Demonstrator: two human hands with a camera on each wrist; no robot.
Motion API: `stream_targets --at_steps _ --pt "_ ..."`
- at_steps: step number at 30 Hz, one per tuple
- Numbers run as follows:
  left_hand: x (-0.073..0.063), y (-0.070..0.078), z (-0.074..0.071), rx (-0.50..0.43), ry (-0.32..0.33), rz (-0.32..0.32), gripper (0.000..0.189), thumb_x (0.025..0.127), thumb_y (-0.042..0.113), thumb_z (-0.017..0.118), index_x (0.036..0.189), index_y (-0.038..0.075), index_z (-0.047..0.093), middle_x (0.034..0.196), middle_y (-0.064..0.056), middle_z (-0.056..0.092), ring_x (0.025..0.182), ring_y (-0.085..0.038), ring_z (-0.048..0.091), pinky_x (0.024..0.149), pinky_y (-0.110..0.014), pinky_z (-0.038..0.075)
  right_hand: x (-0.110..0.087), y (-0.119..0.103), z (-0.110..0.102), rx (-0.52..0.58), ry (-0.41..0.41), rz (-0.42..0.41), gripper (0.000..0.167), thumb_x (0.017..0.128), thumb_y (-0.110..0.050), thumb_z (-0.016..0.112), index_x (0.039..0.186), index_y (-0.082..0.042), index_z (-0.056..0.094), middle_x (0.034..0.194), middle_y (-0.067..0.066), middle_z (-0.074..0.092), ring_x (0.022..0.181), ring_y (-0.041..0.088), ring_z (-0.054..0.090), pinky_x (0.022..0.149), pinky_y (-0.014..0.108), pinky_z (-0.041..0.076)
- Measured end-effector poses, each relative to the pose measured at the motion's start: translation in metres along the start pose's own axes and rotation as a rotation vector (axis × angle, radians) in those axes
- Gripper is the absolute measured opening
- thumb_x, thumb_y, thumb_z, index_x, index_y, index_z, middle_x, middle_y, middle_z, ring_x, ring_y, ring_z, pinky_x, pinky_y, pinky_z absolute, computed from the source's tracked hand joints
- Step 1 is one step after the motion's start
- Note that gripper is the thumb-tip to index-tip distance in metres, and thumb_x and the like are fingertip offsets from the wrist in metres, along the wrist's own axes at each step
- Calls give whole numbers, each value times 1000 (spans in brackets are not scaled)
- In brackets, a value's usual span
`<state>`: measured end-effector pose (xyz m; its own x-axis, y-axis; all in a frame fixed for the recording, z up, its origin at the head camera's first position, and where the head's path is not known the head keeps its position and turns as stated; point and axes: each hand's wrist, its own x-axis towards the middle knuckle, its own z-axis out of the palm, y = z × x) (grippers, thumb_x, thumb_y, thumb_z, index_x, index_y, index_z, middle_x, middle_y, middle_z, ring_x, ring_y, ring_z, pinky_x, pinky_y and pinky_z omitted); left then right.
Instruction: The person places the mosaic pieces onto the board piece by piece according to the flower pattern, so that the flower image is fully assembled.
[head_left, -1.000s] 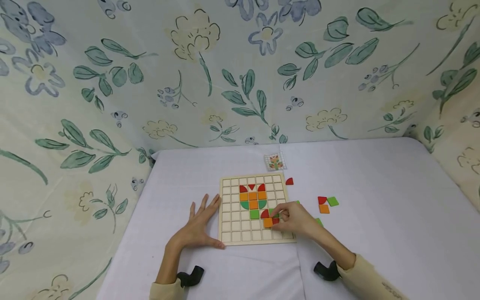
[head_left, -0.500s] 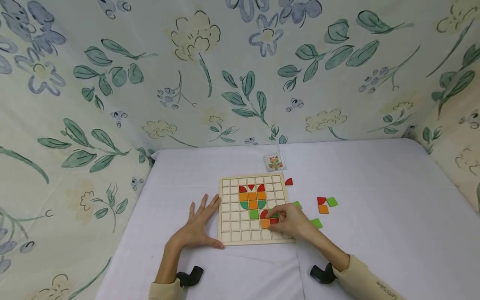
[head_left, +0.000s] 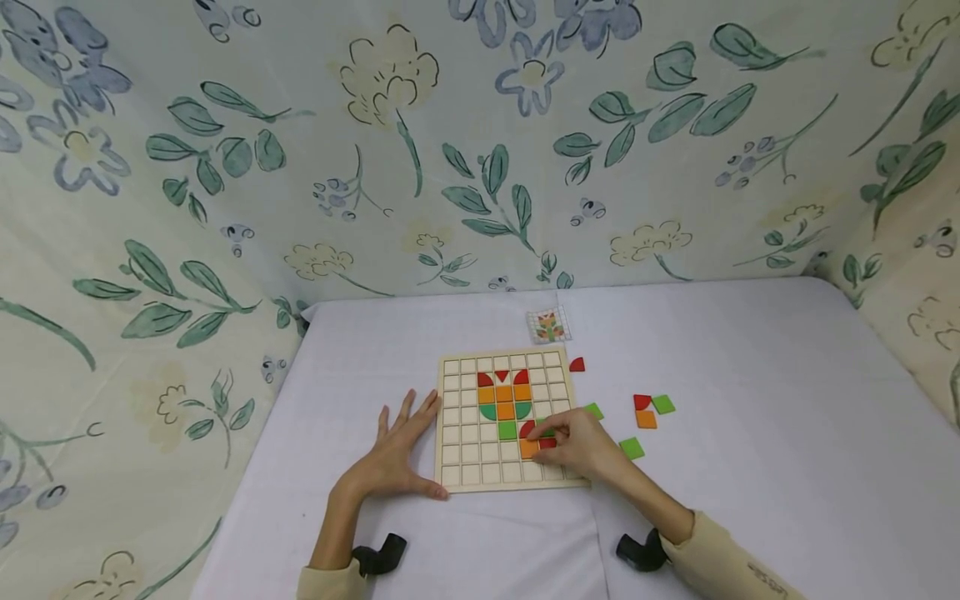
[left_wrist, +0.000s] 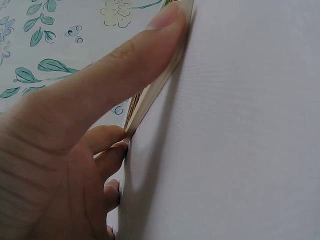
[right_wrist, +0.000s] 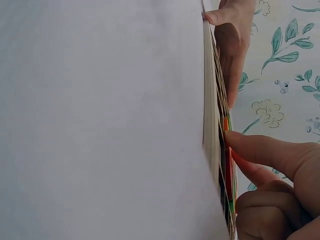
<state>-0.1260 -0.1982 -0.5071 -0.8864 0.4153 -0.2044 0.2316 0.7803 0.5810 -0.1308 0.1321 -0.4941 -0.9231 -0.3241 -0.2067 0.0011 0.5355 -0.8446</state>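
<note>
A wooden grid board (head_left: 462,458) lies on the white table, with red, orange and green tiles set in its middle cells. My left hand (head_left: 393,450) is spread along the board's left side, thumb at the front left corner and fingertips at the edge. Over the lower right part of the board, my right hand (head_left: 581,446) pinches an orange square tile (head_left: 528,448) between thumb and forefinger. This tile lies just below a red quarter-round tile (head_left: 527,429) and right of a green square tile (head_left: 507,430). Other tiles beside it are partly hidden by the fingers.
Behind the board lies a small pattern card (head_left: 549,325). Loose tiles are to the right: a red quarter-round (head_left: 577,364), green squares (head_left: 632,448), an orange square (head_left: 646,419) and another red piece (head_left: 642,402). A flowered cloth (head_left: 480,167) hangs behind the table.
My right hand has shifted slightly left with the orange square tile, which now lines up under the red quarter-round. My left hand has stayed at the board's edge.
</note>
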Motion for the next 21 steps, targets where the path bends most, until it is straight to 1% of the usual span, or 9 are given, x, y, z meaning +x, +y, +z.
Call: stream_targets --at_steps 6,10,13,16,21 --pt "0 -1 1 2 3 1 143 58 57 97 167 18 14 176 1 7 163 -36 -11 125 -68 -18 -1 -1 -2 -1 -6 -17 20 79 -13 89 98 -13 82 53 -5 34 48 10 30 46 18 20" --pt "-1 -3 3 -3 0 -3 143 58 58 97 167 18 14 176 2 6 163 -35 -12 125 -68 -18 -5 0 -13 12 -9 -14 22 81 -18 89 101 -12 82 54 -5 34 49 10 30 47 19 20" --pt "-2 -3 4 -8 -1 -1 143 58 58 97 167 18 14 176 3 6 163 -35 -12 125 -68 -18 -11 2 -28 19 11 14 25 83 -19 87 105 -11 81 56 -4 32 51 10 29 48 20 20" --pt "-2 -4 3 -10 1 11 143 58 58 96 167 18 14 176 2 7 163 -35 -12 124 -68 -18 -18 6 -48 11 55 50 28 85 -20 85 110 -10 79 59 -4 31 53 11 29 48 20 21" --pt "-1 -4 3 -14 6 21 142 58 58 96 167 17 14 176 1 7 163 -36 -11 124 -68 -18 -29 19 -81 -27 137 73 32 87 -19 82 116 -6 77 61 -4 32 53 9 30 47 20 24"
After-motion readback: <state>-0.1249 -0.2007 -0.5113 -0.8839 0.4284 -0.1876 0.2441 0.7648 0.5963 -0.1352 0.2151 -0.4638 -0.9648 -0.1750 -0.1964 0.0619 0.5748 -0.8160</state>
